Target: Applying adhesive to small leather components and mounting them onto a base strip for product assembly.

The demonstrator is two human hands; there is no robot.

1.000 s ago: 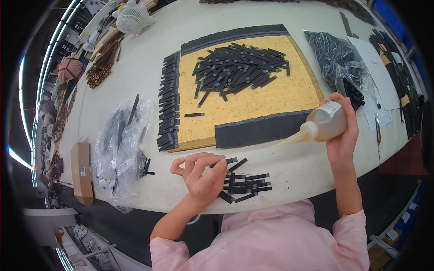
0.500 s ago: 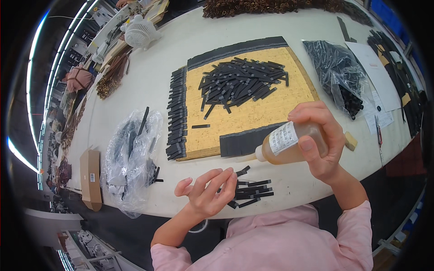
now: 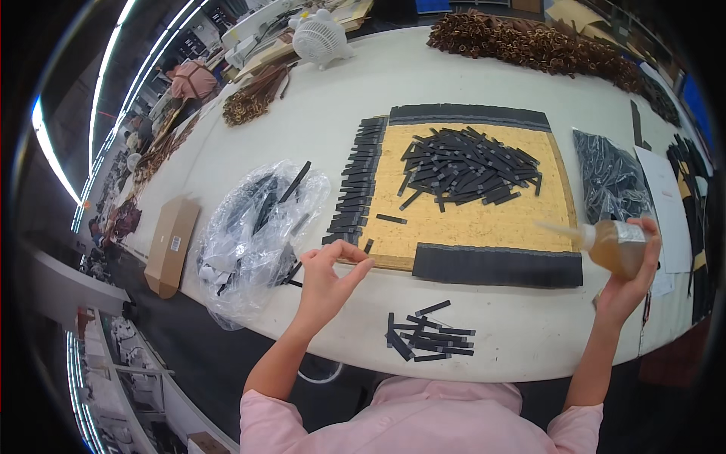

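Observation:
My right hand (image 3: 624,291) grips a small bottle of amber glue (image 3: 620,246), its white nozzle pointing left over the lower right corner of a tan cork board (image 3: 469,219). My left hand (image 3: 329,276) hovers at the board's lower left corner with thumb and forefinger pinched together. A short black strip (image 3: 368,246) lies just above the fingertips; whether they hold anything is unclear. Black strips are heaped on the board (image 3: 469,163), lined up along its left edge (image 3: 355,189) and packed in a dark band along its near edge (image 3: 495,265). Several loose strips (image 3: 427,337) lie near the table's front edge.
A crumpled clear plastic bag with black pieces (image 3: 253,227) lies left of the board, a flat cardboard box (image 3: 172,242) beyond it. Another bag of black pieces (image 3: 609,178) and paper sheets (image 3: 665,204) sit at the right. A white fan (image 3: 321,34) and brown heaps (image 3: 529,41) line the far edge.
My left hand left the loose strips and moved up-left to the board's corner, closing into a pinch. My right hand carried the bottle out to the right.

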